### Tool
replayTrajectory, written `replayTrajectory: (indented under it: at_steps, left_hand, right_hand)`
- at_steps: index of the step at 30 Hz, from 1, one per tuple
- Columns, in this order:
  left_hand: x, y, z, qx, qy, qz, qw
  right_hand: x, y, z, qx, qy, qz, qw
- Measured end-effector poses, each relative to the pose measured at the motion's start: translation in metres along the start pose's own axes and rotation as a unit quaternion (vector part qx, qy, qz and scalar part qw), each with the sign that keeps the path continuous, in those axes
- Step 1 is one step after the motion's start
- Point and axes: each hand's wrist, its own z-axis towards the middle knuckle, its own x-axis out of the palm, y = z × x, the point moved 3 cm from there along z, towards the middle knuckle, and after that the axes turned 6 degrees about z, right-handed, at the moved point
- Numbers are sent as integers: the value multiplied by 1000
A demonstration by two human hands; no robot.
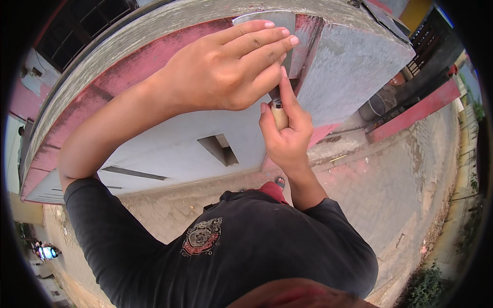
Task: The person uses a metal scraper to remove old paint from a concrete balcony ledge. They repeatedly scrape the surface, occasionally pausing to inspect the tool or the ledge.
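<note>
Outdoor wall (pixel 179 149): R hand (pixel 290 132) grips wood-handled tool (pixel 280 118) before it; L hand (pixel 231 66) flat, fingers extended over blade (pixel 288 19), contact unclear. Poss. cut if R grip slips.

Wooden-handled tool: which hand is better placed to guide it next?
Probably the right hand: it already grips the wooden handle. The left hand lies flat over the blade, hiding much of it, without gripping the handle.

The handle (pixel 280 120) is pale tan, the wall (pixel 349 64) pink and grey.
</note>
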Motion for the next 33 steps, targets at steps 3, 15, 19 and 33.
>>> replayTrajectory:
  at_steps: [3, 15, 19, 33]
  left_hand:
    - [-3, -2, -2, 0, -4, -2, 1000]
    - [-2, -4, -4, -9, -5, -27, 1000]
    - [-3, -3, -3, -3, -11, -21, 1000]
    - [-7, 9, 10, -20, -16, -30, 999]
  right_hand:
    - [-1, 6, -6, 28, 19, 37, 999]
    - [-1, 8, -10, 58, 17, 45, 997]
    - [0, 10, -7, 15, 8, 45, 999]
    - [-3, 17, 6, 55, 36, 77, 995]
